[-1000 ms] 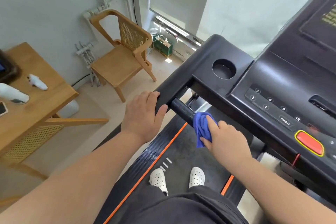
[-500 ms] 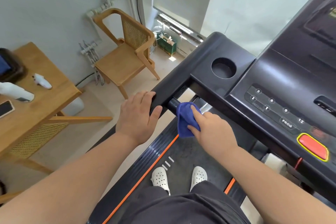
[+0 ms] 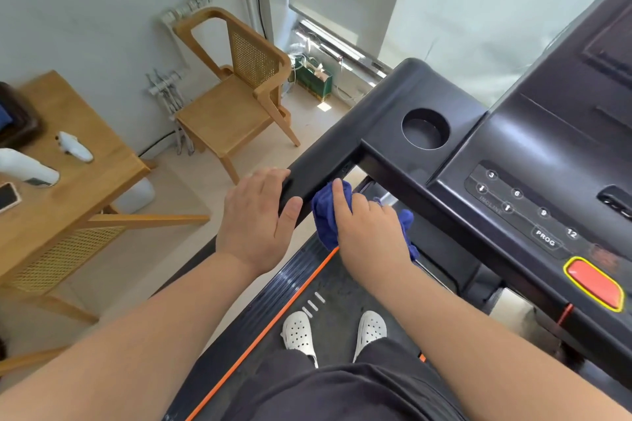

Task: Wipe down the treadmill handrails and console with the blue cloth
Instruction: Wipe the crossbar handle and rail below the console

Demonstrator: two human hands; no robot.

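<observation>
Blue cloth (image 3: 327,214) at the handrail (image 3: 326,162)
Right hand (image 3: 371,237) clutches it; left hand (image 3: 254,220) grips the handrail, just beside the blue cloth.

Wooden table (image 3: 89,188), white bottle (image 3: 29,168), phone (image 3: 7,196), dark tray (image 3: 18,118)

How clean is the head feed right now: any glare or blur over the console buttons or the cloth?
Head view: daylight from the window leaves a soft sheen on the console, no harsh glare; print beside the red button is smeared, PROG is legible; the blue cloth and right hand against the handrail look sharp; the wide lens bows the window's frame.
</observation>
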